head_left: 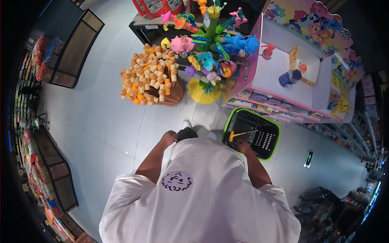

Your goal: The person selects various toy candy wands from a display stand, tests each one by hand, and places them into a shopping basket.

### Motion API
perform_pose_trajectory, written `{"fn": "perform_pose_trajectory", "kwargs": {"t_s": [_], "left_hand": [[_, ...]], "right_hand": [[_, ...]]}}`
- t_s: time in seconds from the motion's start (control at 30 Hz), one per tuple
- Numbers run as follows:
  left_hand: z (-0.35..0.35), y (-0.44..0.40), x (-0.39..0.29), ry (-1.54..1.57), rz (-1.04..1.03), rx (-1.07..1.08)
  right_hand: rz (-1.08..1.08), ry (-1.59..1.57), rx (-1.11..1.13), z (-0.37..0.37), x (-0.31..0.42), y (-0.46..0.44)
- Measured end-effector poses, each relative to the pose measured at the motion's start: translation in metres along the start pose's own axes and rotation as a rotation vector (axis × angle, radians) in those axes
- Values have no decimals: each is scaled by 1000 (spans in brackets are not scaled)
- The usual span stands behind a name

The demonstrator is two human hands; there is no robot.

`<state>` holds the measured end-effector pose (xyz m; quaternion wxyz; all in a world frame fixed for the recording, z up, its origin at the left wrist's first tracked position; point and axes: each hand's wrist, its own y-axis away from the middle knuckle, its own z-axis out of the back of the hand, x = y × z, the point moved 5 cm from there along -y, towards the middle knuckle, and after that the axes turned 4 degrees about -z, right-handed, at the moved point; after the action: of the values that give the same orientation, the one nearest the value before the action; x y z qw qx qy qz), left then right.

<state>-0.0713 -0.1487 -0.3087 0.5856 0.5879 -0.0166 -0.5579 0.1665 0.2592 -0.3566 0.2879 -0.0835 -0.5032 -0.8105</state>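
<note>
My left hand (170,136) hangs beside my dark trouser leg, its fingers loosely curled with nothing visible in them. On the other side, my right hand (243,146) is closed at the near rim of a black shopping basket (274,142) with a bright green edge. The exact grip is hidden under the hand. Inside the basket lies a thin rod with an orange hammer-like end (232,136); its kind is hard to tell.
Ahead stand a bin of small orange and cream figures (152,77), a rack of colourful toys (208,52) and a pink-and-white display stand (300,95) with a purple-capped jar (290,78). Stocked shelves line both sides. An arrow sign (308,158) marks the tiled floor.
</note>
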Motion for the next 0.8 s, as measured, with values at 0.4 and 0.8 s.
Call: {"fn": "perform_pose_trajectory", "kwargs": {"t_s": [0.4, 0.8], "left_hand": [[79, -38, 15, -93, -47, 72], [102, -53, -53, 185, -130, 283]], "right_hand": [[254, 185, -10, -27, 99, -11], [381, -592, -147, 23, 324, 69]]}}
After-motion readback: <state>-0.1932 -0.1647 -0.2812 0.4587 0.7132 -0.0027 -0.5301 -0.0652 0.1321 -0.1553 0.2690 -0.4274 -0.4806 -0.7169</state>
